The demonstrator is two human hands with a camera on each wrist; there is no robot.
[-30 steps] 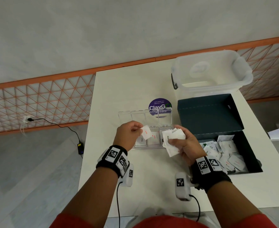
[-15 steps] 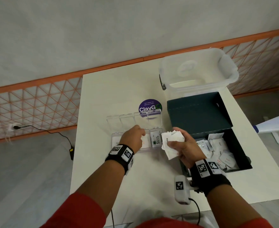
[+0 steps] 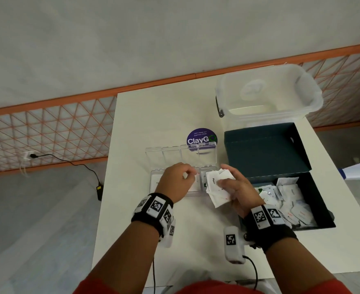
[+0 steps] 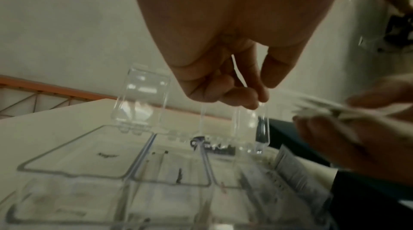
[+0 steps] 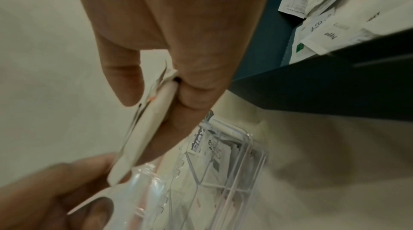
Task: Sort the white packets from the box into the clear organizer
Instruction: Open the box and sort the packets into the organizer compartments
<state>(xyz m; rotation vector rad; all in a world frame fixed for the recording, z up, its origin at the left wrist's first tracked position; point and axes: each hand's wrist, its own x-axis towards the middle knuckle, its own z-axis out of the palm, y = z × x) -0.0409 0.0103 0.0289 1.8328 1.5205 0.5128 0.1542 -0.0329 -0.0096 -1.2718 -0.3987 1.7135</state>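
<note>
Packets: a stack (image 3: 218,188) of white packets sits in the right hand above the near right corner of the organizer; more lie loose in the box (image 3: 285,196); a few lie flat in the organizer's compartments.
Worktop (image 3: 153,115): white, carrying everything below.
Tub (image 3: 268,92): clear plastic, at the far right, just behind the box.
Box: dark, open, at the right; its lid (image 3: 264,149) stands up at the far side and its tray holds the loose packets.
Organizer (image 3: 181,158): clear, mid-worktop, just left of the box; four lids stand open at the far side and the compartments run in a row on the near side.
Sticker (image 3: 201,137): round, purple, printed "ClayG", lying behind the organizer and partly seen through its right lid.
Right hand (image 3: 236,189): thumb and fingers clamp the stack edge-on, as the right wrist view (image 5: 143,124) shows.
Left hand (image 3: 178,180): hovers over the middle compartments, fingers (image 4: 236,92) curled with the tips drawn together; the wrist view is blurred and I cannot tell whether they pinch a packet.
Wrists: each wears a black band with square markers (image 3: 156,205).
</note>
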